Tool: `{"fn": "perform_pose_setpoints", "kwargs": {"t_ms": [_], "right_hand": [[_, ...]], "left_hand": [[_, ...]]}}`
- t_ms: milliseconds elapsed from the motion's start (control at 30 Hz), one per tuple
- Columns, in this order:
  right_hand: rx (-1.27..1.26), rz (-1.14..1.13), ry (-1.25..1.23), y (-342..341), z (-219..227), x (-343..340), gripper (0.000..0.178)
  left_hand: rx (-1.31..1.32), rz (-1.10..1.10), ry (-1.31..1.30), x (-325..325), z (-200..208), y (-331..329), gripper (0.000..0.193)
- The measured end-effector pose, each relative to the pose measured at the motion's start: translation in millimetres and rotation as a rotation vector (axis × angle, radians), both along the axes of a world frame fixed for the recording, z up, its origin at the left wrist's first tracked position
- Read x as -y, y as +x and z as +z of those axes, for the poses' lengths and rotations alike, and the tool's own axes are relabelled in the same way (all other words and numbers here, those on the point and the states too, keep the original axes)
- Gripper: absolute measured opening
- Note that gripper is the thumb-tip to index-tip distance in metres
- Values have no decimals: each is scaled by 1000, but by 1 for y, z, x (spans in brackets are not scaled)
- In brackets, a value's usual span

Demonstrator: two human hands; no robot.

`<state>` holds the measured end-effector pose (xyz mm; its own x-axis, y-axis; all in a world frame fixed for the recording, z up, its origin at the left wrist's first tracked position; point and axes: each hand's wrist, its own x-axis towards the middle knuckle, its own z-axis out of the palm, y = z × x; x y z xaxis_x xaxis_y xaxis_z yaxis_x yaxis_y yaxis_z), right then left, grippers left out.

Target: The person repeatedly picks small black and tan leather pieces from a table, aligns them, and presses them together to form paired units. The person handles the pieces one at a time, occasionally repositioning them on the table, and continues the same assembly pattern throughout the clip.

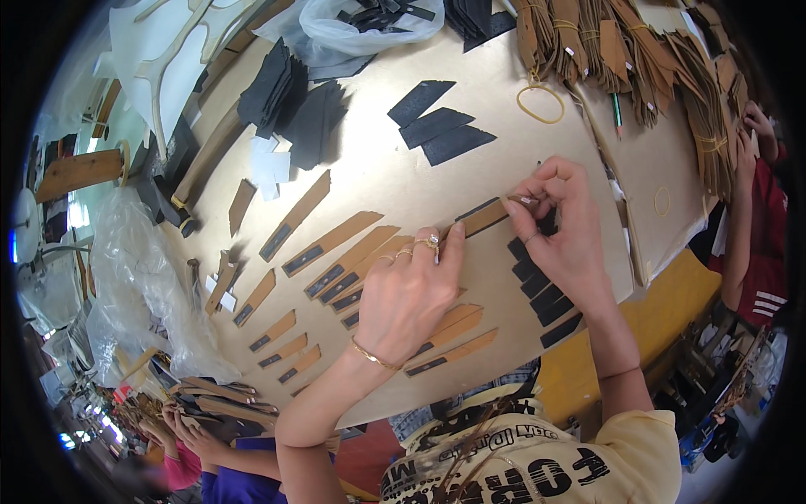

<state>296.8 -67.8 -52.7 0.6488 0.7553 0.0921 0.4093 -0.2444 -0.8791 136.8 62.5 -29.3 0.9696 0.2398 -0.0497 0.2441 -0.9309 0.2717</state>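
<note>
A narrow brown leather-like strip [485,220] with a dark edge lies on the table between my hands. My left hand [403,298], with rings and a bracelet, presses its index fingertip on the strip's left end; its thumb is hidden. My right hand [562,227] pinches at the strip's right end, where a small brown bit shows between thumb and finger. Under and around my left hand, brown strips with black patches [336,244] are laid out in a fan. Several black pieces [541,286] lie in an overlapping row beside my right wrist.
Three black slanted pieces [441,126] lie beyond my hands. Black stacks [315,126], a plastic bag [369,29] of black pieces and banded brown bundles [579,42] stand farther back. A hammer-like tool [206,168] lies left. Other people's hands [747,143] work at both sides.
</note>
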Motion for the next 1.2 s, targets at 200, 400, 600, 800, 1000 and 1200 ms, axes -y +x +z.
{"fn": "perform_pose_setpoints", "kwargs": {"t_ms": [200, 400, 600, 800, 1000, 1200], "right_hand": [[508, 104, -191, -9, 2, 12, 36], [967, 177, -371, -17, 11, 21, 34], [643, 231, -172, -39, 15, 2, 37], [387, 83, -141, -52, 11, -8, 33], [-59, -121, -57, -45, 8, -5, 22], [-223, -125, 4, -35, 10, -6, 22]], "left_hand": [[-9, 6, 8, 1, -1, 0, 47], [45, 79, -179, -4, -2, 0, 36], [202, 264, -571, -18, 0, 8, 20], [233, 463, -955, -14, 12, 12, 21], [403, 468, -896, -6, 10, 15, 21], [242, 465, -817, 1, -5, 22, 13]]}}
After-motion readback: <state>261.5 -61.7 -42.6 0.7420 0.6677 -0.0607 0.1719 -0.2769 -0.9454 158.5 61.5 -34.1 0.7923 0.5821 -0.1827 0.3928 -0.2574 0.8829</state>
